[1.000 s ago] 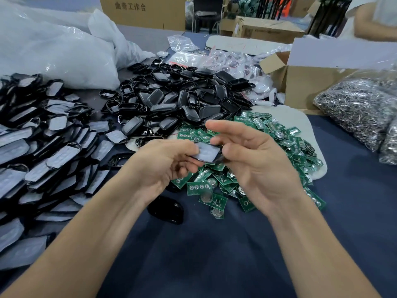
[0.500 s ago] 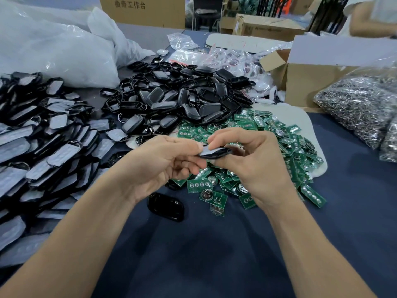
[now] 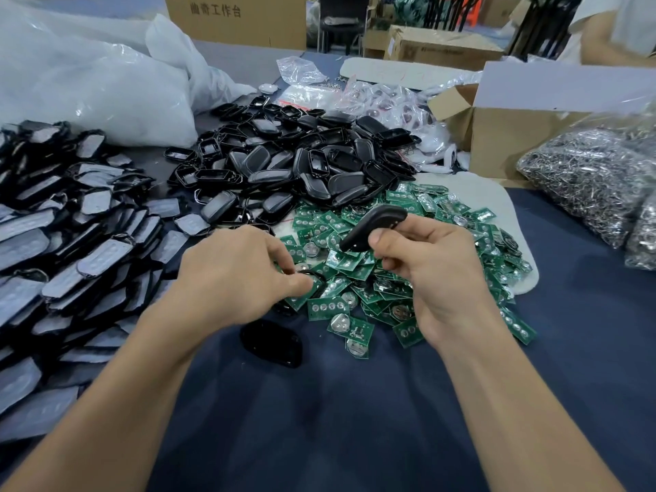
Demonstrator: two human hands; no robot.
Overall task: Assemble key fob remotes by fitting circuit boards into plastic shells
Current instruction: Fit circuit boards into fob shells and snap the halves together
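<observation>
Right hand [image 3: 436, 275] is gripping one black shell [image 3: 372, 227]: thumb is pressing on its near end, curled fingers are wrapping the underside. The shell is being held in the air, tilted, far end pointing to 1 o'clock, over the boards [image 3: 426, 207].

Left hand [image 3: 230, 278] is reaching palm down to the pile's 9 o'clock edge. Fingers are curling down; the thumb tip is touching a board [image 3: 301, 300] there. Cannot tell whether that board is actually being gripped. The two hands are staying apart, the left at 8 o'clock of the right.

Green boards are lying in a loose heap at centre, partly on a white mat [image 3: 511, 207], partly on the navy cloth [image 3: 319, 420].

Shell pile [image 3: 301, 165] is sitting at 12 o'clock of the left hand, touching the boards' far edge.

One loose black part [image 3: 271, 342] is lying on the cloth at 6 o'clock of the left hand, just beside the wrist.

Grey pads [image 3: 88, 243] are overlapping in rows at 9 o'clock.

White bag [image 3: 88, 83] is lying at 11 o'clock. Box [image 3: 504, 143] is standing open at 1 o'clock. Bagged metal rings [image 3: 585, 179] are lying at 2 o'clock.
</observation>
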